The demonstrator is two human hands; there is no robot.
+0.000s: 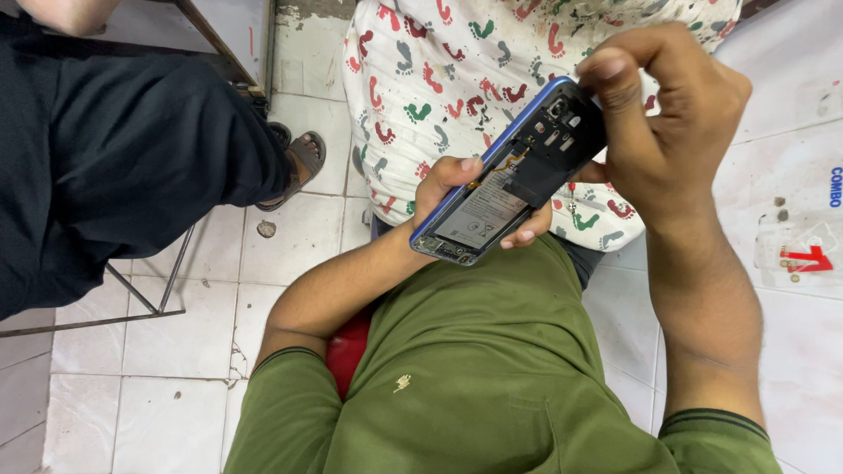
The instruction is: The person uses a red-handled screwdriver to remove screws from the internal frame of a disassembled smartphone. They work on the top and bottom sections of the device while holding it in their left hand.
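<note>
I hold an opened phone (505,180) with a blue frame, its back cover off so the white battery and black inner plate show. My left hand (457,189) cradles it from below, thumb on its left edge and fingertips curling under the right side. My right hand (667,114) is bent over the phone's top end, thumb and fingers pinching at the black part near the camera corner. The phone tilts up to the right, above my lap and green shirt (474,369).
A white cloth with coloured footprint marks (457,70) lies under the phone. Another person in dark trousers (114,149) and a sandal (303,158) sits at left on a metal-framed seat. White floor tiles (158,377) and a white counter surface (790,202) flank me.
</note>
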